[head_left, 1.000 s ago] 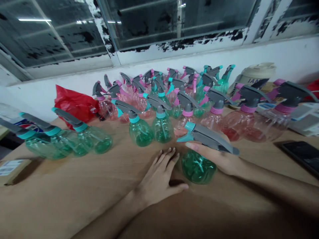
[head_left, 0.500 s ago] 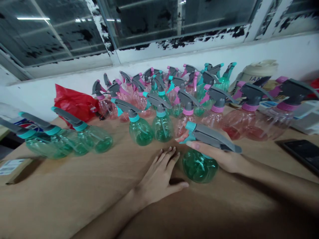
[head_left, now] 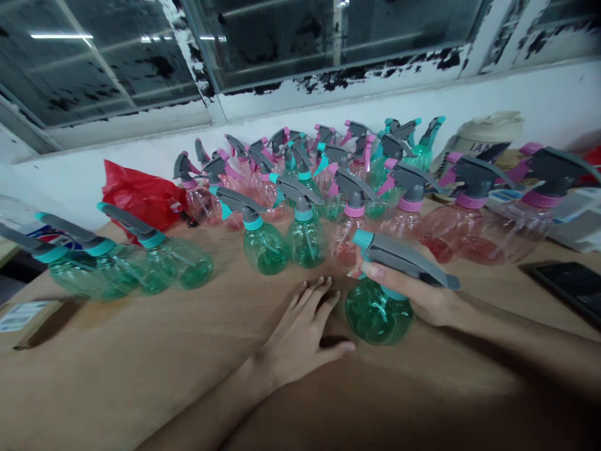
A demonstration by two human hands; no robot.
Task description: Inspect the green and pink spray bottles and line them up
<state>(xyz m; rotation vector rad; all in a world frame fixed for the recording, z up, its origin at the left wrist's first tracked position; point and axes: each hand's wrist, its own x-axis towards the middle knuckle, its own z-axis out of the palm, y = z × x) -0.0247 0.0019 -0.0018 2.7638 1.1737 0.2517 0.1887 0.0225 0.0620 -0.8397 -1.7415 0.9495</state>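
A green spray bottle (head_left: 379, 316) with a grey and teal trigger head stands on the wooden table (head_left: 188, 363), tilted slightly or upright, I cannot tell which. Around its neck and trigger my right hand (head_left: 422, 291) is closed, fingers curled at the teal lever. Flat on the tabletop just left of that bottle lies my left hand (head_left: 300, 335), fingers spread, holding nothing. Beyond it stand two more green spray bottles (head_left: 266, 249) side by side. A pink spray bottle (head_left: 350, 238) is behind the held one.
Several green spray bottles (head_left: 188, 263) stand at the left, near a small cardboard box (head_left: 30, 322). Many pink and green bottles crowd the back by a red plastic bag (head_left: 138, 197). Rightward are larger-looking pink bottles (head_left: 448, 228), a phone (head_left: 570, 285) and a whitish sack (head_left: 491, 133).
My right fingers have drawn in on the trigger, pulling the teal lever back toward the neck. The bottle has shifted very slightly right. My left hand stays put.
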